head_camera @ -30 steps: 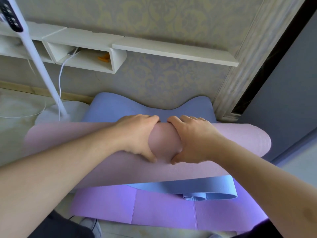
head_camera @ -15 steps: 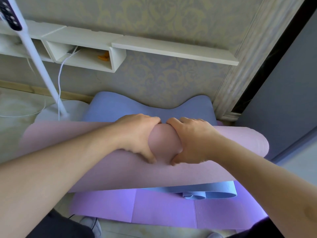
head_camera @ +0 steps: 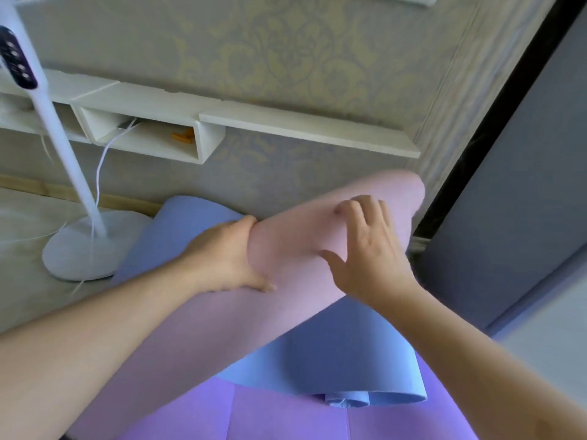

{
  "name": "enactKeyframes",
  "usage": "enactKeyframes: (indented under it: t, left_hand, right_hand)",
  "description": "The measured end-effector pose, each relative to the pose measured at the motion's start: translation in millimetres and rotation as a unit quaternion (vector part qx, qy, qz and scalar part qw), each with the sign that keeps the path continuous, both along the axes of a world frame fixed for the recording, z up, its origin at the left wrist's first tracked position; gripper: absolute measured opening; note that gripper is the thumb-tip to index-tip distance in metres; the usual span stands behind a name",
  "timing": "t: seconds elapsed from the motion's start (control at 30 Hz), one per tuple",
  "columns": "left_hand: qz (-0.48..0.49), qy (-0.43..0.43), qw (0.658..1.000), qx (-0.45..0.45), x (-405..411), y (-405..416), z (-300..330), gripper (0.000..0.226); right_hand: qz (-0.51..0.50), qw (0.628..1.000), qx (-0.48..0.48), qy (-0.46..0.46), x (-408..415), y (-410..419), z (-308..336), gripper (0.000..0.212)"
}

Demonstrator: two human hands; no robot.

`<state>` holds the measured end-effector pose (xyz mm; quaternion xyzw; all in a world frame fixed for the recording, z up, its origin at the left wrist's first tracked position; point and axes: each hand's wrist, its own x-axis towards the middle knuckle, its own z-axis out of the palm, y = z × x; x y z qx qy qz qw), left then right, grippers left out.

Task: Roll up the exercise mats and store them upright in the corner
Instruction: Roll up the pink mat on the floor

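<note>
A rolled pink mat (head_camera: 295,255) tilts up, its far end raised toward the wall corner at the right. My left hand (head_camera: 222,258) grips the roll's left side, fingers curled behind it and thumb in front. My right hand (head_camera: 368,249) has spread fingers and rests on the roll's upper right side. Under it lies a blue mat (head_camera: 330,354), partly rolled at its near end, reaching to the wall. A purple mat (head_camera: 286,414) lies flat on the floor at the bottom.
A white floor fan stand (head_camera: 85,246) with a cord stands at the left by the wall. White wall shelves (head_camera: 203,122) hang above. A dark doorway frame (head_camera: 495,128) and a grey door panel border the corner at the right.
The pink roll was lying level across the blue mat with both hands gripping its middle; now its right end has swung up toward the corner. My right hand has loosened and spread its fingers.
</note>
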<state>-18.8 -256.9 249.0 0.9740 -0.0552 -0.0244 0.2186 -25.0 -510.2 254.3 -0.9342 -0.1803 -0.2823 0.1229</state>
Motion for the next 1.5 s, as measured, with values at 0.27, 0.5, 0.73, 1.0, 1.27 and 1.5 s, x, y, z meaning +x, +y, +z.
enactKeyframes:
  t: [0.27, 0.5, 0.73, 1.0, 1.27, 1.5]
  left_hand:
    - [0.092, 0.015, 0.914, -0.394, 4, 5, 18, 0.076]
    - [0.090, 0.037, 0.869, -0.486, 3, 2, 27, 0.076]
    - [0.110, 0.027, 0.868, -0.483, 6, 12, 24, 0.077]
    - [0.108, 0.023, 0.863, -0.492, 4, 20, 28, 0.083]
    - [0.026, 0.059, 0.853, -0.518, -15, -1, 46, 0.062]
    - [-0.086, 0.065, 0.923, -0.370, -26, -32, 35, 0.088]
  right_hand:
    - [0.040, 0.679, 0.559, 0.475, 12, -8, 12, 0.061]
    - [0.209, 0.608, 0.599, 0.479, 14, -16, 25, 0.084]
    - [0.239, 0.591, 0.602, 0.481, 16, -41, 26, 0.090]
    - [0.123, 0.682, 0.582, 0.426, 24, -61, 21, 0.091]
    - [-0.119, 0.819, 0.467, 0.312, 25, -50, 7, 0.046]
    - [0.005, 0.792, 0.366, 0.489, 15, -10, 9, 0.028]
